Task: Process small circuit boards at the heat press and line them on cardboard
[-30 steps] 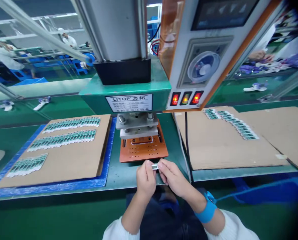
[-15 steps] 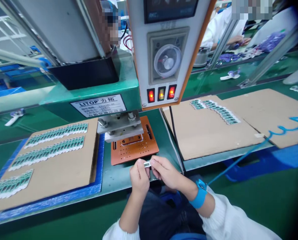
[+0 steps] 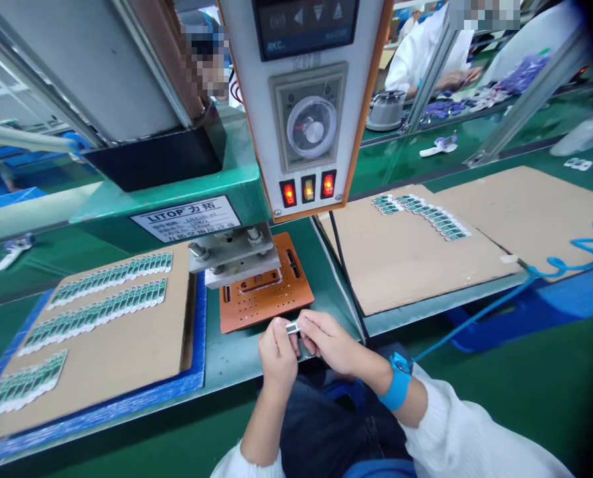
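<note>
Between my two hands is a small white-framed plate (image 3: 292,328) with a darker window, held just in front of the press. My left hand (image 3: 278,352) pinches its left end, and my right hand (image 3: 329,340) grips the right end. Fingers cover most of its edges. Just beyond my hands lies the orange perforated base plate (image 3: 271,304) of the press, below a metal press head (image 3: 236,255). On the left cardboard, rows of green and white pieces (image 3: 97,309) overlap one another. More such pieces (image 3: 433,216) lie on the right cardboard.
The green press body (image 3: 176,199) and a control box (image 3: 306,119) with lit switches stand ahead. A black cable (image 3: 343,259) runs down beside the right cardboard (image 3: 400,279). A coiled blue cord (image 3: 475,325) leads to my right wristband (image 3: 396,385). Co-workers sit across the bench.
The camera view has shifted slightly, so the press and control box appear further left. Both hands keep the same hold on the small plate.
</note>
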Available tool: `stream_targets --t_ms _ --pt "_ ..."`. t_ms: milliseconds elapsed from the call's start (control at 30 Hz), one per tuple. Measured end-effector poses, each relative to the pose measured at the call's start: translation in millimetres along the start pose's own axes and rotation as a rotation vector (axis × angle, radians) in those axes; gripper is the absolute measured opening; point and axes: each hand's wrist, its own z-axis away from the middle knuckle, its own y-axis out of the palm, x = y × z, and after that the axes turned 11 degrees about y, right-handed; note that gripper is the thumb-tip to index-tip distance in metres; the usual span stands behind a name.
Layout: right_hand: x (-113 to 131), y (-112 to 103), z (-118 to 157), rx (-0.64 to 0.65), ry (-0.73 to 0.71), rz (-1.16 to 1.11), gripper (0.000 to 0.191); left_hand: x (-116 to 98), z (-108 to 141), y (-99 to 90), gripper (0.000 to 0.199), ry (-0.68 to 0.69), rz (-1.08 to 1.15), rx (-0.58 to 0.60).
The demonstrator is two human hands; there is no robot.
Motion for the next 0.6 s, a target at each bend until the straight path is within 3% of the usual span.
stream_targets --t_ms 600 --pt "1.0 1.3 0.0 -0.005 0.012 -0.019 0.051 -1.7 -1.7 -0.5 0.054 -0.021 0.043 -0.017"
